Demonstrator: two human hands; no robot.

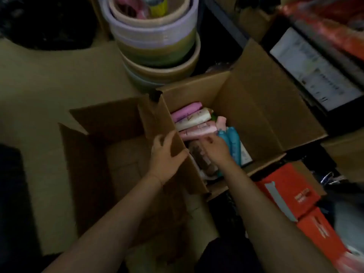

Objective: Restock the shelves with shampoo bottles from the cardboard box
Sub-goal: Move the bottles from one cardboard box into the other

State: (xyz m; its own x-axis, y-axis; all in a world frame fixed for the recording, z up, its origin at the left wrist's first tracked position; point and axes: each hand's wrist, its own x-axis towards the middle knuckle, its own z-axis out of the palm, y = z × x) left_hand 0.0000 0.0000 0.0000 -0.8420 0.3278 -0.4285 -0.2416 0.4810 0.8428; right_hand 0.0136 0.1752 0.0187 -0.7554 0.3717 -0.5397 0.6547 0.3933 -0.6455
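You are looking down into an open cardboard box [256, 107] on the floor, its flaps folded outward. Your left hand [167, 154] holds back the box's left flap, fingers wrapped over its edge, so that grip is closed on cardboard. Your right hand [214, 148] reaches inside the box, fingers curled down among the bottles; the light is dim, so I cannot tell whether that grip has closed on one yet.

The shampoo bottles [193, 121] lie on their sides in the box, packed touching one another. A purple one sits farthest from you, then a cream one, then two pink ones. A teal bottle [230, 140] lies just right of your right hand, and a brown bottle [201, 156] lies just beneath your wrist.

The pink, cream and purple bottles run with their long axis from lower left to upper right, with what look like their caps toward the upper right. The teal and brown bottles run roughly toward and away from you.

They are likely stiff plastic, moderately heavy if full, and smooth enough to slip. Taking one round the middle of its body, fingers across the long axis, looks safest; the cap end is probably a weaker hold.

Stacked round baskets [155, 48] stand beyond the box, and red boxes [295, 196] lie to your right.
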